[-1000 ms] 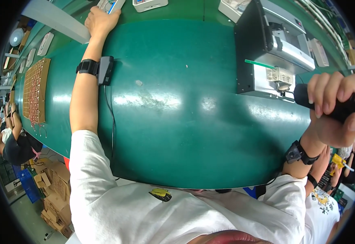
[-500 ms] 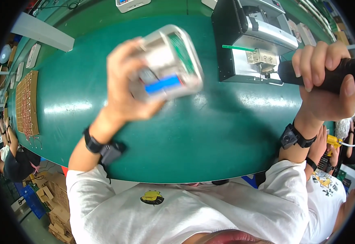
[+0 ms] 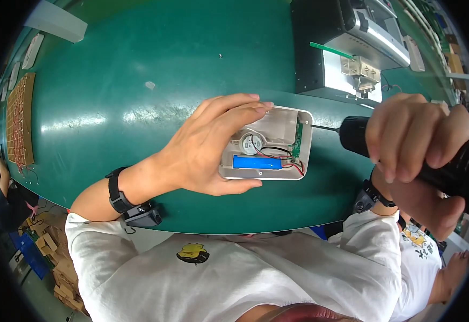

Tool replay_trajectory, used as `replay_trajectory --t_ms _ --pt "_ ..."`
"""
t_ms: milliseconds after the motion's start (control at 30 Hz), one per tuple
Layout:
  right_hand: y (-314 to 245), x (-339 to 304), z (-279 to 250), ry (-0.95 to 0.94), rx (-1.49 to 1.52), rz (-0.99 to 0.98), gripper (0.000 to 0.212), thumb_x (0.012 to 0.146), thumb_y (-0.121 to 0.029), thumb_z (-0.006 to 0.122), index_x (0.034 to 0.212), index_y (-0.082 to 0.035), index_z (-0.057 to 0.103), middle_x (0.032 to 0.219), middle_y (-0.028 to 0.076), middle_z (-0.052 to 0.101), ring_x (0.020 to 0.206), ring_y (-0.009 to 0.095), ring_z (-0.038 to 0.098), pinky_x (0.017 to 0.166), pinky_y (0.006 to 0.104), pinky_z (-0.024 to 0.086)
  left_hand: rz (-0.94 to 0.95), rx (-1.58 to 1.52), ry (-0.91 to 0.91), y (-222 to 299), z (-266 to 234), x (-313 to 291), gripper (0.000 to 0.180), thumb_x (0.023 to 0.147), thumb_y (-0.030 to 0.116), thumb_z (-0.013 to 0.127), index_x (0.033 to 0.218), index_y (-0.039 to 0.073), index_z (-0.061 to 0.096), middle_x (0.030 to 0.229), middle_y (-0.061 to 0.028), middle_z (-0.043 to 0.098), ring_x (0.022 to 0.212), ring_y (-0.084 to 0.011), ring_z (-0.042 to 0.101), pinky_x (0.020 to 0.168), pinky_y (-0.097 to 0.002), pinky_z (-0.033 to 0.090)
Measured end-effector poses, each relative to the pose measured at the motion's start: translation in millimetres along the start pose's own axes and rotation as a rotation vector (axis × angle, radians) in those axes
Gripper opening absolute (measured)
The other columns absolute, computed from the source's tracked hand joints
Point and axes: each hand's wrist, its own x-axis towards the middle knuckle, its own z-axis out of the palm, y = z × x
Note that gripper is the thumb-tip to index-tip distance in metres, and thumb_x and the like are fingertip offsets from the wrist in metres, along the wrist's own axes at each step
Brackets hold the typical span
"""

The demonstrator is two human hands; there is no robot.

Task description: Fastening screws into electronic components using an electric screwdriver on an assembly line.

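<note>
My left hand (image 3: 205, 147) grips a white plastic housing (image 3: 308, 155), fingers over its far edge and thumb along the near one. Its hollow side faces up, low over the green table or resting on it. Inside are a blue cylindrical battery (image 3: 257, 162), a round silvery part (image 3: 251, 144), red and black wires, and a green circuit board (image 3: 299, 140) along the right wall. My right hand (image 3: 414, 142) is wrapped around a black electric screwdriver (image 3: 354, 134). Its thin bit points left, the tip at the housing's far right corner; whether it carries a screw is too small to tell.
A black and silver screw feeder (image 3: 325, 70) stands at the far right, a green strip (image 3: 331, 50) jutting from it. One tiny screw (image 3: 220, 56) lies on the green table (image 3: 137, 48). At the far left is a brown board (image 3: 20, 121) with red wires. A co-worker sits at right.
The housing has come down toward me and rightward, and now sits level. My right hand has brought the screwdriver from the feeder nearer to me, its bit now at the housing's corner.
</note>
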Motion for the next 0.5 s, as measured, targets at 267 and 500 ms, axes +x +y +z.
replay_trajectory --t_ms 267,500 --pt "11.8 -1.0 10.4 -0.054 -0.067 0.157 0.05 0.088 -0.045 0.08 0.108 -0.01 0.051 0.08 0.002 0.057 0.062 0.016 0.057 0.064 0.0348 0.047 -0.014 -0.005 0.016 0.8 0.6 -0.1 0.093 0.068 0.031 0.092 0.143 0.003 0.046 0.146 -0.0134 0.058 0.136 -0.0369 0.052 0.104 -0.0483 0.046" --pt "13.8 -6.4 21.5 -0.002 -0.084 0.26 0.048 0.088 -0.044 0.078 0.106 -0.009 0.05 0.078 0.002 0.056 0.061 0.015 0.055 0.063 0.0346 0.047 -0.035 0.006 -0.033 0.6 -1.8 -0.2 0.097 0.068 0.034 0.096 0.143 0.004 0.042 0.144 -0.0213 0.06 0.139 -0.0399 0.05 0.111 -0.05 0.042"
